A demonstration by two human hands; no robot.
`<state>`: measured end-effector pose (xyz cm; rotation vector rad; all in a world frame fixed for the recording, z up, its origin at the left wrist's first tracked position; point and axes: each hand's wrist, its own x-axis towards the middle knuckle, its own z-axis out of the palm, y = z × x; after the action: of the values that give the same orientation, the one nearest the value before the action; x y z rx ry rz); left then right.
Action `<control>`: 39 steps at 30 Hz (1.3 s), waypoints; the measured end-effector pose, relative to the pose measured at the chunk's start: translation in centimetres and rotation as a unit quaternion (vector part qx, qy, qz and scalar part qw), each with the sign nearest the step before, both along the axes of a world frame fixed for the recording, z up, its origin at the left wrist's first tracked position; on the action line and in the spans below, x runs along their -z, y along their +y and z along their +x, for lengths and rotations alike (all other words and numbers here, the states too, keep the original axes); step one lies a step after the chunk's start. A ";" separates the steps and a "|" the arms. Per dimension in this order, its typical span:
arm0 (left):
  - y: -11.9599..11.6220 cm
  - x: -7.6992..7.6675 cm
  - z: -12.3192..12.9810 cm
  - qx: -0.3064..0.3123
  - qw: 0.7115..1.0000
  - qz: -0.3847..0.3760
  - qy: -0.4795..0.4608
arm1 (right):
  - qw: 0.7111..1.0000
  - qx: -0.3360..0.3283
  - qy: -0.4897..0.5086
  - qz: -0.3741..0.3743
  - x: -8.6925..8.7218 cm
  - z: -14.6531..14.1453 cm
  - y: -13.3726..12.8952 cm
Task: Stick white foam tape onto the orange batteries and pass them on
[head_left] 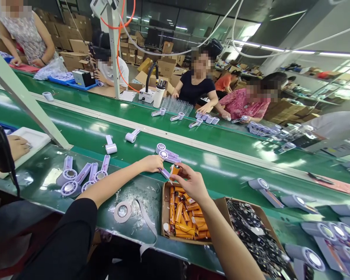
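My left hand (pixel 154 163) is closed on a lavender handheld fan housing, whose open handle (pixel 165 173) sticks out toward my right hand. Between the fingertips of my right hand (pixel 194 182) is an orange battery cell (pixel 175 169), held over the end of that handle. Just below lies a cardboard box (pixel 165 206) full of orange battery cells (pixel 186 217). Beyond my left hand, on the green belt, rest lavender fan housings (pixel 169 156) side by side. My fingers hide much of the held housing.
Several fan housings (pixel 70 188) lie left of my forearm. A tape roll (pixel 123 212) with a loose strip is in front of me. A box of dark circuit boards (pixel 251 225) and more housings (pixel 305 256) are at right. Co-workers (pixel 196 85) sit across the green conveyor belt (pixel 216 163).
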<state>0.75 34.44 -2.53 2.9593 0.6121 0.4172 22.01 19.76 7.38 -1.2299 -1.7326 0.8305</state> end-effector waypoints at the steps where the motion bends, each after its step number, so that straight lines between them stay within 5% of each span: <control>1: 0.0 0.0 0.1 0.014 1.000 -0.012 0.004 | 1.000 -0.001 -0.001 0.000 0.2 0.0 0.1; 9: 1.6 0.0 1.3 0.060 0.989 -0.131 0.019 | 0.999 0.035 0.024 -0.030 2.7 1.5 3.2; 16: 1.8 -0.8 1.7 0.025 0.981 -0.193 -0.025 | 0.996 0.029 -0.071 -0.043 5.5 2.2 6.4; 30: -0.9 0.3 4.4 -0.173 0.974 -0.121 -0.087 | 0.938 -0.025 -0.345 -0.007 6.5 3.0 6.6; 39: -1.1 -0.3 5.4 -0.187 0.977 -0.089 -0.055 | 0.902 -0.028 -0.431 -0.009 6.2 5.1 7.4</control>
<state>6.12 33.33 -2.24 2.6278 1.1321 0.5187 27.14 27.20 1.22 -1.7171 -2.4534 0.3185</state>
